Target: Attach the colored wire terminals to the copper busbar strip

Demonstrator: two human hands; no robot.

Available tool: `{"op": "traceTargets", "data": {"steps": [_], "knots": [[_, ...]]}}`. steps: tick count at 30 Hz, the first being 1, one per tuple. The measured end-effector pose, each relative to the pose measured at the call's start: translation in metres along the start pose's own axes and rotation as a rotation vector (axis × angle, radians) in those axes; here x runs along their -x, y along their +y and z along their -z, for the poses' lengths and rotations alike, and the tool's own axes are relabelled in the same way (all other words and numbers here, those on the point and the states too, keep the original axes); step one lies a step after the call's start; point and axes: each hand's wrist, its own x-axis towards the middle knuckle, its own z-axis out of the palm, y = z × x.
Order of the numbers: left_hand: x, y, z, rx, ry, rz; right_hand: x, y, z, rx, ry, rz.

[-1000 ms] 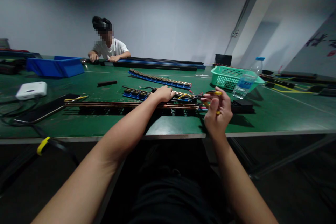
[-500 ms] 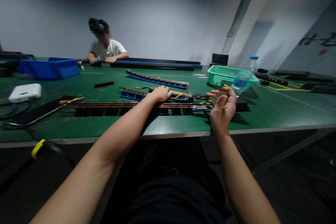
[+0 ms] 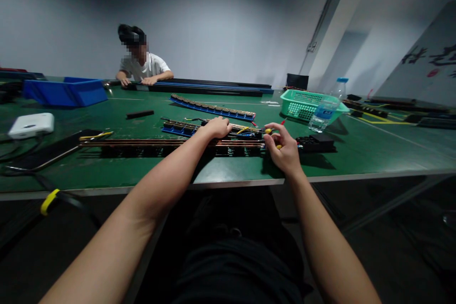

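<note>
The yellow-handled tool (image 3: 268, 131), held in the right hand (image 3: 288, 153), has been brought left to the right end of the long strip (image 3: 142, 142) at the table's (image 3: 245, 171) near side, centring work there; the left hand's (image 3: 218, 128) grip beside it cannot be told.

A pale blue-grey wall (image 3: 213, 38) spans the back, brightly lit at mid-height and shadowed above. Rightward stand a light pillar (image 3: 331, 33) and a panel (image 3: 423, 66) with dark lettering. The green tabletop (image 3: 384, 152) has a pale front edge; the floor (image 3: 392, 266) beneath is dark.
</note>
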Motion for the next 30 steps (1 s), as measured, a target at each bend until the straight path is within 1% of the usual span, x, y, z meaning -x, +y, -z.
{"op": "traceTargets", "data": {"steps": [3, 5, 10, 13, 15, 17, 20, 22, 23, 25, 28, 30], "knots": [[0.001, 0.001, 0.001, 0.007, 0.002, -0.005, 0.000, -0.004, -0.001, 0.128, -0.129, 0.051], [0.002, 0.001, 0.001, 0.005, 0.007, -0.007, 0.000, -0.005, -0.001, 0.166, -0.188, 0.066], [0.002, 0.002, 0.002, -0.002, -0.007, -0.001, 0.001, -0.006, -0.002, 0.124, -0.171, 0.044], [0.001, 0.001, 0.001, 0.000, -0.001, -0.003, 0.002, -0.008, -0.004, 0.142, -0.116, 0.048], [0.000, 0.001, 0.000, 0.001, -0.001, -0.004, 0.003, -0.010, -0.006, 0.141, -0.042, 0.029], [-0.002, 0.000, -0.001, -0.001, -0.002, -0.002, 0.003, -0.011, -0.007, 0.103, 0.065, -0.013], [-0.002, 0.000, -0.002, -0.013, -0.001, 0.001, 0.002, -0.009, -0.005, -0.036, 0.273, -0.071], [-0.002, -0.001, -0.002, -0.023, 0.001, -0.002, 0.001, -0.007, -0.001, -0.153, 0.391, -0.080], [-0.002, -0.001, -0.002, -0.027, 0.002, -0.003, 0.000, -0.007, 0.001, -0.198, 0.426, -0.076], [-0.003, -0.001, -0.002, -0.031, 0.004, -0.008, 0.002, -0.007, 0.004, -0.227, 0.439, -0.048], [-0.003, -0.002, -0.002, -0.032, 0.005, -0.019, 0.009, -0.013, 0.005, -0.151, 0.362, 0.039], [-0.003, -0.002, -0.002, -0.025, 0.004, -0.025, 0.020, -0.018, 0.003, -0.110, 0.313, 0.117]]}}
